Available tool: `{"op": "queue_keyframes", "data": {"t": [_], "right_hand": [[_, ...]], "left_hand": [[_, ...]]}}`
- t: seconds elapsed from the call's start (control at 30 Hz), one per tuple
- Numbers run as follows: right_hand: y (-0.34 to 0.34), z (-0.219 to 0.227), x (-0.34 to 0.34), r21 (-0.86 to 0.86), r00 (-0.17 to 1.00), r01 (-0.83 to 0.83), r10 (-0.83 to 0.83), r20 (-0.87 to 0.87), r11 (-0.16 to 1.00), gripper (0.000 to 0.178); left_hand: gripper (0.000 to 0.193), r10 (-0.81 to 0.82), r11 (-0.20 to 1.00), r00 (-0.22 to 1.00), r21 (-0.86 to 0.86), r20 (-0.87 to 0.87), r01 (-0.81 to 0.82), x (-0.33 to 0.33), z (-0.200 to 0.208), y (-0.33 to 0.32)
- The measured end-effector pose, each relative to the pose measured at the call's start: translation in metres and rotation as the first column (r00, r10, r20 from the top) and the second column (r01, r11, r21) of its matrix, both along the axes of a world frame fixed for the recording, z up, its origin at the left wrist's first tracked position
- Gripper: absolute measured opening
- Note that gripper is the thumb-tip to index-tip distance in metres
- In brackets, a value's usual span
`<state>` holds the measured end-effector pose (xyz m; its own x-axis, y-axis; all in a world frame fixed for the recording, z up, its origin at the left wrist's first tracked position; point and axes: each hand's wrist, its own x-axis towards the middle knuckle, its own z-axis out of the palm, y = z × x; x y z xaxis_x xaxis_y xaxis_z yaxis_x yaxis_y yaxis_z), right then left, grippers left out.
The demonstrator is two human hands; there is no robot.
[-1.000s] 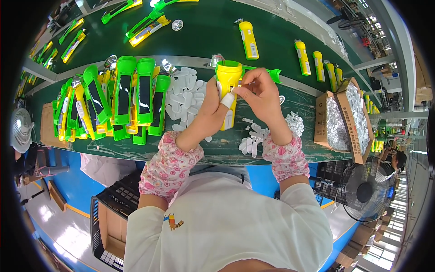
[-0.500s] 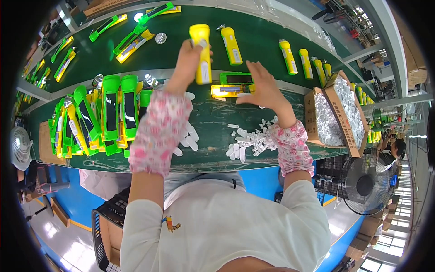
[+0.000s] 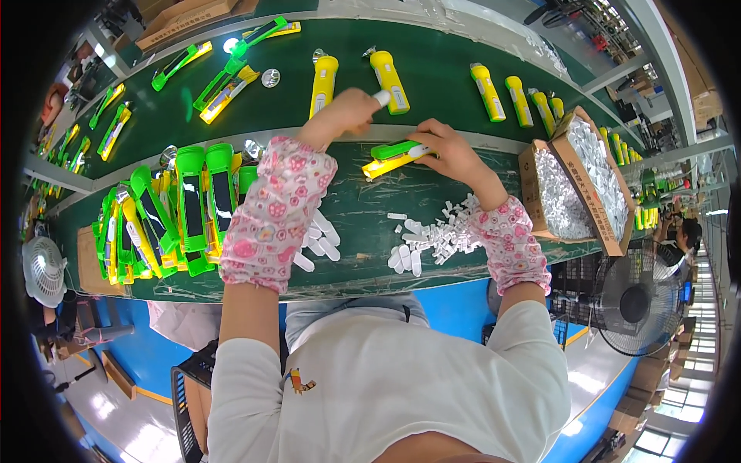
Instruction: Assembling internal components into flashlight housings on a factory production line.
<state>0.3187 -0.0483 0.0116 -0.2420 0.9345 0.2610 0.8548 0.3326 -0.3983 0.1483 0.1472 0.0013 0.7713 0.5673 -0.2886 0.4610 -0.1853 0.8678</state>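
My right hand (image 3: 441, 148) grips a flashlight body (image 3: 395, 160) by its right end, above the near bench. Its yellow shell and green part lie together along their length. Further left, my left hand (image 3: 347, 116) is over the bench's raised edge, empty, with fingers partly curled and one white-tipped digit (image 3: 381, 98) sticking out. Just beyond it, a yellow flashlight (image 3: 323, 83) lies on the green belt, its lower end by my hand. Another yellow flashlight (image 3: 388, 82) lies to its right, with a loose reflector at its head.
Green-and-yellow flashlight shells (image 3: 189, 201) are piled at the left. Small white plastic pieces (image 3: 448, 235) and longer white strips (image 3: 320, 239) lie in front of me. Cardboard boxes (image 3: 567, 185) of white parts stand at the right. More flashlights (image 3: 488, 92) line the belt.
My left hand has let go of the yellow flashlight, which now lies on the belt, and moved nearer and right. My right hand has taken hold of the flashlight body and brought its parts together.
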Motion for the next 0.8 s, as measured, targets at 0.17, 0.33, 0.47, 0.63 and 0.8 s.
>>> {"op": "queue_keyframes", "data": {"t": [0.17, 0.33, 0.47, 0.63, 0.8], "right_hand": [[-0.002, 0.023, -0.032, 0.218, 0.998, -0.057, 0.055, 0.017, 0.974, 0.066], [0.005, 0.014, -0.039, 0.297, 0.967, 0.252, -0.253, -0.036, 0.921, 0.079], [0.012, -0.003, -0.053, 0.181, 0.963, 0.24, -0.258, 0.083, 0.954, 0.076], [0.008, -0.007, -0.099, -0.144, 0.984, 0.121, -0.137, -0.111, 0.982, 0.012], [0.024, -0.041, -0.156, -0.036, 0.982, 0.057, -0.062, -0.176, 0.998, 0.019]], "left_hand": [[0.056, 0.003, 0.616, 0.95, -0.749, 0.312, 0.244, -0.054, 0.017, -0.084], [0.045, 0.308, 0.615, 0.864, -0.777, 0.397, 0.138, -0.101, 0.018, -0.113], [0.046, 0.399, 0.658, 0.825, -0.751, 0.4, 0.046, -0.135, 0.032, -0.125], [0.045, 0.559, 0.498, 0.722, -0.861, 0.409, 0.103, -0.183, 0.013, -0.106], [0.047, 0.703, 0.367, 0.562, -0.899, 0.437, 0.24, -0.179, 0.0, -0.096]]}}
